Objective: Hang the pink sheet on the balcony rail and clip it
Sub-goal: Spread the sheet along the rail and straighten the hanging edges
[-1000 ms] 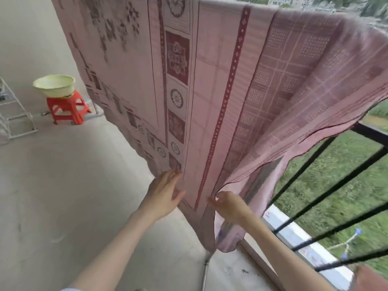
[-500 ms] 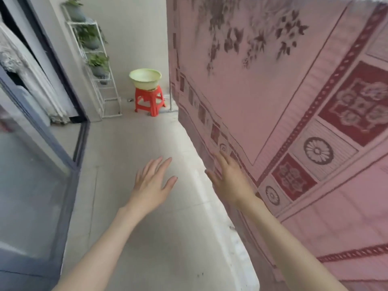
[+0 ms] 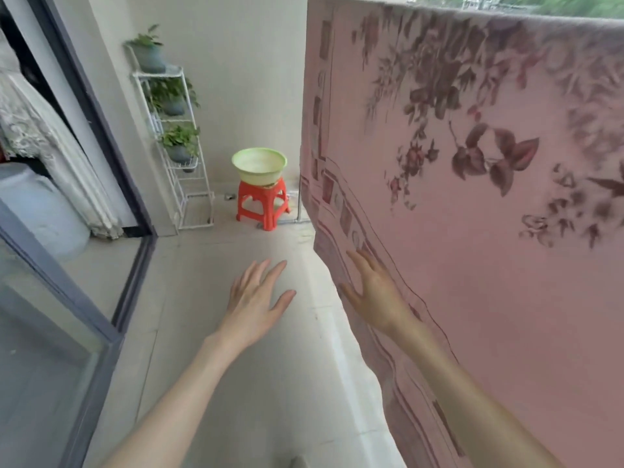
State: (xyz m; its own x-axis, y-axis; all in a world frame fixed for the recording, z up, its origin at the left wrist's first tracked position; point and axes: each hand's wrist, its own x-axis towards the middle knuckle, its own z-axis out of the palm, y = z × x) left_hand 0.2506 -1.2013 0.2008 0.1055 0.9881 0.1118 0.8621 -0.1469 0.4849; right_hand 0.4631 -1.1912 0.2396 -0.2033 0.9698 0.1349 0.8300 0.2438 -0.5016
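Observation:
The pink sheet, printed with dark flowers and a bordered edge, hangs over the balcony rail along the right side, its top edge draped at the upper right; the rail itself is hidden under it. My right hand lies flat and open against the sheet's lower border, fingers spread. My left hand hovers open over the floor, apart from the sheet and holding nothing. I see no clips.
A pale green basin sits on a red plastic stool at the far end. A white wire rack with potted plants stands beside it. A glass sliding door with a dark frame runs along the left.
My view has swung left along the balcony. Both hands have let go of the sheet's corner; the left is now off the fabric and the right rests flat on it.

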